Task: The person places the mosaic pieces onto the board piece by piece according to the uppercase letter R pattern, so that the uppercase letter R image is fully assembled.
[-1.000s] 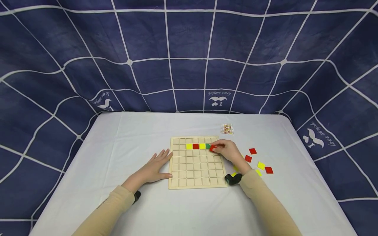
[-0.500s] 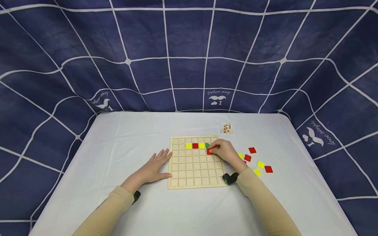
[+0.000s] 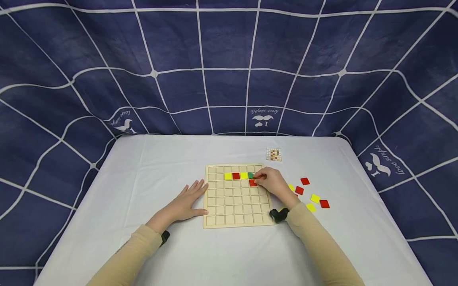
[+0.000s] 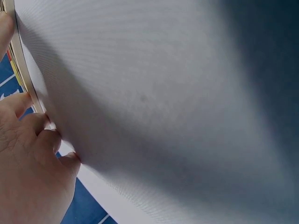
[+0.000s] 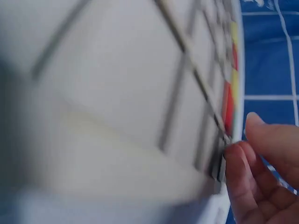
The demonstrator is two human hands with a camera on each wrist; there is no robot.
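Observation:
A square wooden grid board (image 3: 238, 209) lies flat on the table. In its second row from the far side sit a yellow tile (image 3: 228, 176), a red tile (image 3: 236, 176), another yellow tile (image 3: 244, 175) and a green tile (image 3: 250, 175) partly covered by my fingers. Just below the green one, another red tile (image 3: 253, 183) lies in a cell, my right hand (image 3: 270, 181) right beside it. In the right wrist view, its thumb (image 5: 266, 135) stands apart from the index finger. My left hand (image 3: 187, 204) rests with spread fingers against the board's left edge.
Loose red tiles (image 3: 305, 181) and yellow tiles (image 3: 315, 198) lie scattered right of the board, some hidden by my right arm. A small printed pattern card (image 3: 273, 154) lies beyond the board. A dark blue cloth (image 3: 225, 91) hangs behind the white table (image 3: 171, 151).
My right hand has brought the red tile from beside the green one down into the row below, where it now lies flat. The left hand has stayed put.

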